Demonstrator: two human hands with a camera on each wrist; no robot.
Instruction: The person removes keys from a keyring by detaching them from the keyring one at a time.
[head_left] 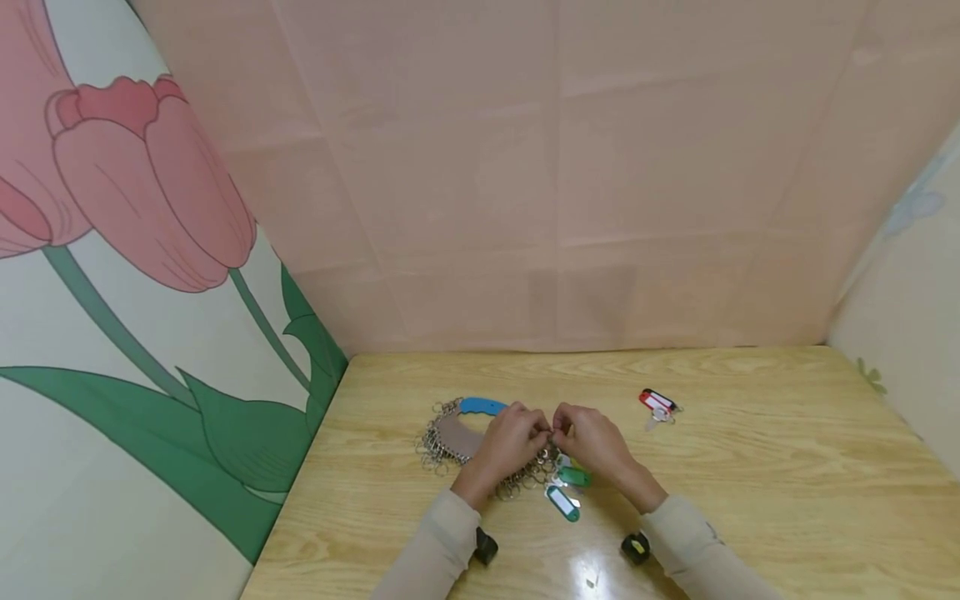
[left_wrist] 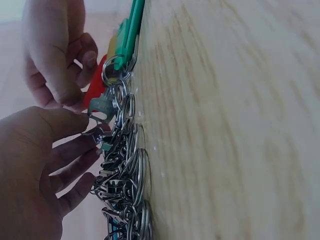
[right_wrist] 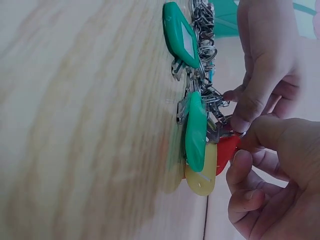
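A curved brown plate with a blue handle lies on the table, its edge lined with several metal rings and clips. At its right end my left hand pinches a small metal clip between thumb and index finger. Close beside it my right hand pinches a red key tag, partly covered by the fingers. A yellow tag and two green tags hang from this end. Next to the left thumb shows a key's head; its blade is hidden.
To the right on the wooden table lie a red tag and a black tag with a key. A pink-beige sheet stands behind the table. A tulip-painted panel borders the left side.
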